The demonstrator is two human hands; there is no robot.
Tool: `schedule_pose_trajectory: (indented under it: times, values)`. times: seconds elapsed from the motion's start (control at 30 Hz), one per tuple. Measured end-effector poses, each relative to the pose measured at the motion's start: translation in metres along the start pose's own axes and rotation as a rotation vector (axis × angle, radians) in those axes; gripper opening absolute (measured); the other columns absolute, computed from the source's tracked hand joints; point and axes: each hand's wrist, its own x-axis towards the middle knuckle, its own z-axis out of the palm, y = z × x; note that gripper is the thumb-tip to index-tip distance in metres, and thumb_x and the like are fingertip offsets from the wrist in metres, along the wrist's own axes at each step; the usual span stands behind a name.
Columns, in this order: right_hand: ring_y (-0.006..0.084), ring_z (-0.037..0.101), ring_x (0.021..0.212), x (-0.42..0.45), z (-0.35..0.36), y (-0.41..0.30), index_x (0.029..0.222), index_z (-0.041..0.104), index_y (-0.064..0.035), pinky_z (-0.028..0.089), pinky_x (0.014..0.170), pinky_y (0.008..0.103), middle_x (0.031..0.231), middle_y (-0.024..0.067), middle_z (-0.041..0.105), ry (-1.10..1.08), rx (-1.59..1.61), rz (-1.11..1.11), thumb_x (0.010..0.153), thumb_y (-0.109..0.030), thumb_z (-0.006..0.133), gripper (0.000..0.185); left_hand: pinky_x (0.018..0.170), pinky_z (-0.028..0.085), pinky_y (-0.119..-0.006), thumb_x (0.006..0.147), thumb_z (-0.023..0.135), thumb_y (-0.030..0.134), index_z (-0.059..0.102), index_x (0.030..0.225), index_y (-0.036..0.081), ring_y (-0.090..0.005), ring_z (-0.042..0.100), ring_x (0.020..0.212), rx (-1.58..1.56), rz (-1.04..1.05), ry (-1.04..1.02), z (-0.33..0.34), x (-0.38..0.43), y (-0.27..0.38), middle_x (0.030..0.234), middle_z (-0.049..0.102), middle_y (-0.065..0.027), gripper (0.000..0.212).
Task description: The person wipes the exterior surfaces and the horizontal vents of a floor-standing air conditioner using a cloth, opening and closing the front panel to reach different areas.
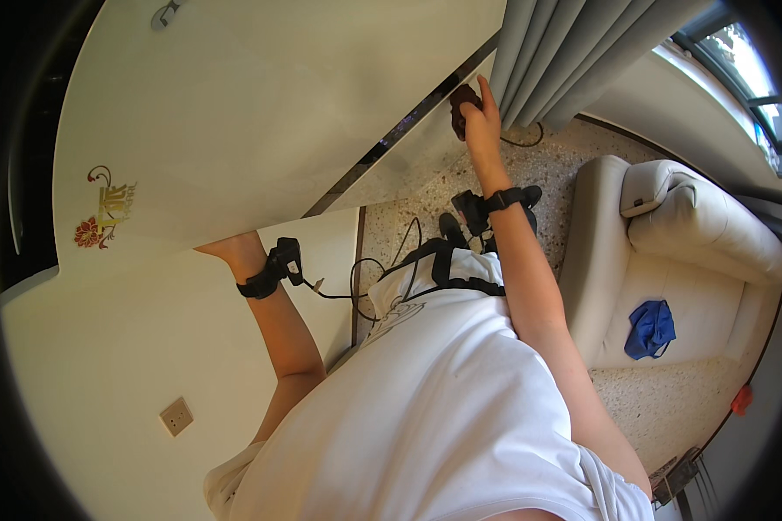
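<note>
My right hand (483,119) is closed around a crumpled dark brown cloth (463,107), with the index finger extended. It holds the cloth at the side of a large glossy white appliance or cabinet (267,111), just beyond a dark trim strip (401,127). Only the heel and wrist of my left hand (225,247) show. Its fingers are hidden behind the lower edge of the white body, close to the wall. Red and gold floral lettering (104,208) decorates the white surface.
Grey curtains (547,58) hang right beside my right hand. A beige sofa (665,260) with a blue cloth item (651,329) stands to the right. A loose cable (352,286) loops from my left wrist device. The wall (104,352) carries a socket (176,417).
</note>
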Motion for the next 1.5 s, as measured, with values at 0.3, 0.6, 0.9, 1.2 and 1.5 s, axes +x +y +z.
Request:
schedule_pose_trajectory:
  times: [0.3,0.6,0.9,1.2,1.5]
  values:
    - [0.0092,0.035,0.053,-0.004,-0.001,0.008,0.141,0.038,-0.0027,0.028,0.051,0.0272,0.062,-0.0016,0.045,0.117,0.072,0.060,0.079,-0.008,0.048,0.063,0.083,0.052,-0.034,0.095,0.050,0.013,0.046,0.121,0.000,-0.0203,0.054,0.098,-0.094,-0.021,-0.009,0.000,-0.001,-0.001,0.115,0.053,-0.0073,0.029]
    - [0.0082,0.043,0.051,0.005,-0.012,0.023,0.141,0.041,-0.0077,0.035,0.045,0.0251,0.074,0.0016,0.054,0.070,0.043,-0.019,0.079,-0.004,0.048,0.062,0.086,0.049,-0.034,0.084,0.065,0.004,0.046,0.124,0.000,-0.0181,0.054,0.100,-0.191,-0.056,-0.018,-0.005,0.000,-0.006,0.119,0.054,-0.0079,0.044]
    - [0.0070,0.039,0.047,-0.001,0.000,0.002,0.147,0.032,-0.0135,0.033,0.043,0.0245,0.059,-0.0024,0.046,-0.052,0.044,-0.032,0.078,0.000,0.045,0.072,0.081,0.049,-0.032,0.085,0.065,0.006,0.049,0.119,-0.001,-0.0175,0.054,0.095,0.004,0.078,-0.087,-0.007,-0.001,-0.007,0.113,0.056,-0.0073,0.038]
    - [0.0070,0.044,0.054,0.006,-0.002,0.006,0.146,0.035,-0.0134,0.039,0.051,0.0220,0.065,-0.0019,0.052,-0.016,-0.145,-0.153,0.077,-0.001,0.047,0.072,0.084,0.049,-0.034,0.086,0.061,0.005,0.045,0.123,-0.001,-0.0176,0.053,0.099,-0.175,-0.038,-0.059,-0.004,-0.002,-0.002,0.117,0.053,-0.0074,0.041]
    - [0.0064,0.046,0.058,0.010,-0.005,0.004,0.144,0.038,-0.0090,0.040,0.053,0.0218,0.068,-0.0019,0.054,-0.057,-0.035,-0.124,0.076,-0.001,0.049,0.070,0.081,0.048,-0.032,0.085,0.063,0.006,0.045,0.121,0.000,-0.0161,0.051,0.095,-0.071,-0.027,-0.051,-0.013,-0.002,-0.011,0.114,0.052,-0.0051,0.040]
